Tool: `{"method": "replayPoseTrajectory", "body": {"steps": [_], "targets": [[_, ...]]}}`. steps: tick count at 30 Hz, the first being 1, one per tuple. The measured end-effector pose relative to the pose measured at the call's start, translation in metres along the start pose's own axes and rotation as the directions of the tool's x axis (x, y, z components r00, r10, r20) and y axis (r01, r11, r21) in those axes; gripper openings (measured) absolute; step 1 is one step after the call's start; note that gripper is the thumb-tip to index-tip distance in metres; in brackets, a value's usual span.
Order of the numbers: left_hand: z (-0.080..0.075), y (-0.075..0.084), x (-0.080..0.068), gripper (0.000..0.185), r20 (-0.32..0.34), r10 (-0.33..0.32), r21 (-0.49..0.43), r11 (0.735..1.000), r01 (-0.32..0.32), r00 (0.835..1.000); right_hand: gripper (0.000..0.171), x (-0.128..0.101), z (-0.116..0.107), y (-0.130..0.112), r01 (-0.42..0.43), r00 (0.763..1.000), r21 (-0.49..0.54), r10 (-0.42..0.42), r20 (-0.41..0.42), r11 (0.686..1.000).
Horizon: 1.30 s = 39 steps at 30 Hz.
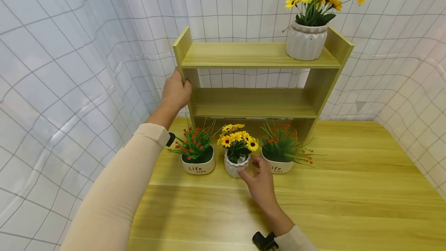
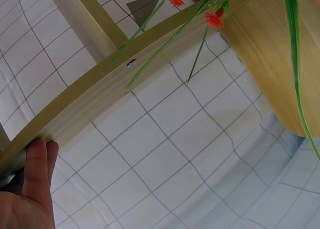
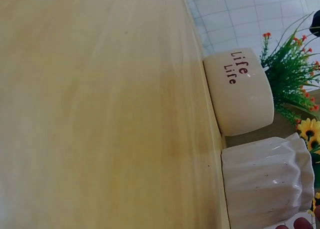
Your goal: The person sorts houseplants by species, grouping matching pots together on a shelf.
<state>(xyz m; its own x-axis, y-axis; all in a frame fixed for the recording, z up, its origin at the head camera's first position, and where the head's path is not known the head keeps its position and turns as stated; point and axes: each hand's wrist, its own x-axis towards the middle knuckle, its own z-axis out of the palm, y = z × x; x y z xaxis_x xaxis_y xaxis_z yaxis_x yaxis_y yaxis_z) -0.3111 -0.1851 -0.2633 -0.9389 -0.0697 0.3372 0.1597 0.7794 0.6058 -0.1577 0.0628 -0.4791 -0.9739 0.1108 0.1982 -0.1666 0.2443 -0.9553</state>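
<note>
At the left side panel of a wooden shelf [image 1: 247, 104], my left hand [image 1: 177, 90] grips the board's edge; the left wrist view shows its fingers [image 2: 37, 169] on the panel. My right hand [image 1: 260, 183] is at a white fluted pot of small yellow flowers [image 1: 232, 168] standing on the table. Its thumb overlaps the pot's front, and the bent fingers lie just right of the rim, with a gap between thumb and fingers. In the right wrist view this pot [image 3: 265, 184] stands upright, and only some fingertips show at the bottom corner.
Two cream planters marked "Life", left [image 1: 198, 167] and right [image 1: 282, 167], flank the pot, with red-flowered grass. A larger white pot of yellow flowers [image 1: 306, 43] stands on the shelf's top right. A grid-patterned curtain [image 1: 230, 14] surrounds the wooden table [image 1: 355, 189].
</note>
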Motion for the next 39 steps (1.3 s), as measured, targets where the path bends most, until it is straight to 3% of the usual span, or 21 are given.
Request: {"method": "replayPoseTrajectory", "body": {"steps": [23, 39], "targets": [[-0.001, 0.002, -0.001, 0.043, 0.004, -0.003, -0.001, 1.000, 0.003, 1.000, 0.070, 0.005, 0.026, 0.013, -0.041, 0.998, 0.043, 0.043, -0.054, 0.998], [0.000, 0.001, 0.000, 0.040, 0.000, 0.005, 0.009, 1.000, -0.005, 1.000, 0.077, 0.011, 0.051, 0.011, -0.044, 0.987, 0.163, 0.068, -0.143, 0.986]]}}
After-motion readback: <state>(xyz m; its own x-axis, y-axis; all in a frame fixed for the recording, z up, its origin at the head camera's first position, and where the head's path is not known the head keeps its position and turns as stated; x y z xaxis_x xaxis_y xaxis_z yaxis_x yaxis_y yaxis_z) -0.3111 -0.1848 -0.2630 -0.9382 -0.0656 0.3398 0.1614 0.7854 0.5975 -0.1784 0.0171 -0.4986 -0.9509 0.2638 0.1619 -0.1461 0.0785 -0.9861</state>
